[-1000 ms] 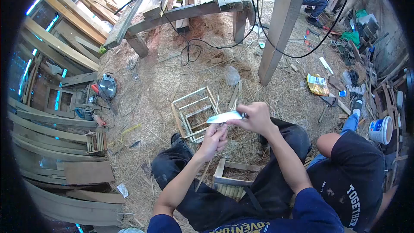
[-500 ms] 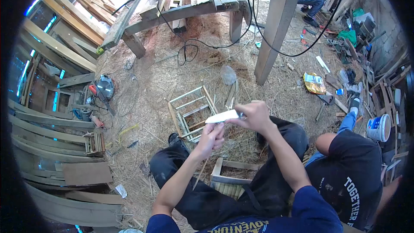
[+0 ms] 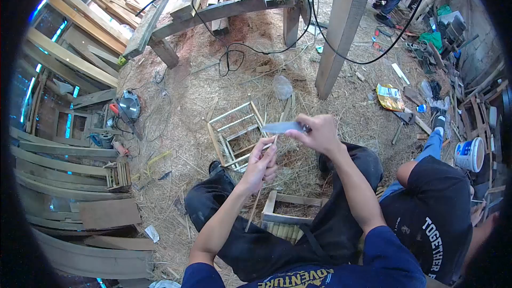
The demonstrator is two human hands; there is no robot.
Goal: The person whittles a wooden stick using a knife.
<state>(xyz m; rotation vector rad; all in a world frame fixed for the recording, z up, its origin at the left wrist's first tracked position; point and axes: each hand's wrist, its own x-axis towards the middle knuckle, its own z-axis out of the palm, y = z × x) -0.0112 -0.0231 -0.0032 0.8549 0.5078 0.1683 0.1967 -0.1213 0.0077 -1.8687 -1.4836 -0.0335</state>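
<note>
My right hand is closed round the handle of a knife, whose broad grey blade points left. In my left hand is a thin wooden stick; its upper end sticks out by the thumb, just under the blade. Whether blade and stick touch I cannot tell. The stick's lower part slants down towards my lap. Beyond my left hand a slatted wooden frame lies on the ground. Between my legs sits a small wooden frame with bamboo slats.
A person in a black shirt sits close on my right. Ahead are a wooden post, a workbench and a trailing black cable. A circular saw lies left, near stacked boards. A white bucket stands right.
The knife has turned, its blade going from bright white to grey, and moved slightly up and right with my right hand. More of the stick's upper end shows above my left hand.
</note>
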